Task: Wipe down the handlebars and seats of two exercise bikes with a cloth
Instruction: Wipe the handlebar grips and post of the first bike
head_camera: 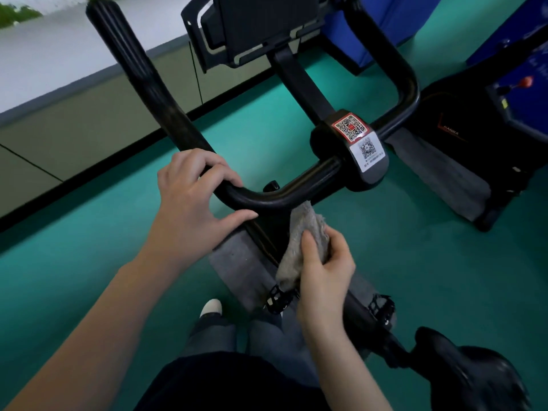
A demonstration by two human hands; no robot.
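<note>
The left hand (189, 197) was curled over the handlebar (267, 200) at its left bend, bracing the bike. The right hand (323, 268) pinched a bunched grey cloth (302, 232), its top edge at the underside of the near bar and seemingly touching it. A good wipe would probably mean wrapping the cloth round the tube, sliding it along, and moving the bracing hand off covered spots. The seat (474, 372) sat near right, apart from the cloth.

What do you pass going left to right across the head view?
Left hand gripping the black tubular handlebar → crumpled grey terry cloth → white QR-code sticker → black padded bike seat.
</note>
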